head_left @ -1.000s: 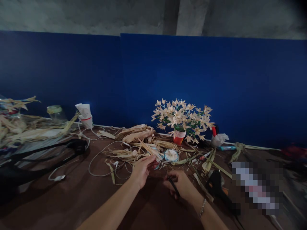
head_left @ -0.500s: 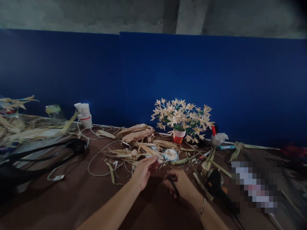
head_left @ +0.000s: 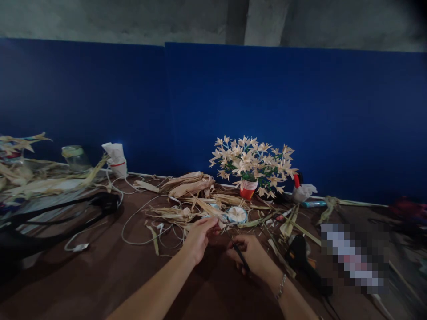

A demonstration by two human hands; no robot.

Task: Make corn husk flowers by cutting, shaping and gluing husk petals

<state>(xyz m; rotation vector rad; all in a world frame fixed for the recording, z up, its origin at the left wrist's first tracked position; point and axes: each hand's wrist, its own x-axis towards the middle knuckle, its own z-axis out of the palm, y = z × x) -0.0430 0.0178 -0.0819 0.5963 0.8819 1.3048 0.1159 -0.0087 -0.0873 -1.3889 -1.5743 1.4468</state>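
Note:
My left hand (head_left: 197,238) pinches a pale strip of dried corn husk (head_left: 204,207) between thumb and fingertips, above the middle of the table. To its right, my right hand (head_left: 248,254) is closed around a slim black tool (head_left: 240,258), whose exact kind I cannot make out. The tool's upper end points away from me, towards the husk, and the two appear apart. Just beyond my hands lies a round light-blue container (head_left: 237,215) with pale pieces in it. More loose husks (head_left: 171,214) are heaped beside my left hand.
Behind stands a red-and-white cup (head_left: 248,189) of pale husk flowers (head_left: 250,160). A black glue gun (head_left: 298,253) lies right of my right forearm. White cables (head_left: 124,231) loop across the left side, near a black strap-like object (head_left: 103,202). A blue panel (head_left: 200,102) closes off the back.
Both hands keep almost the same pose and hold the same things. The whole view has shifted very slightly.

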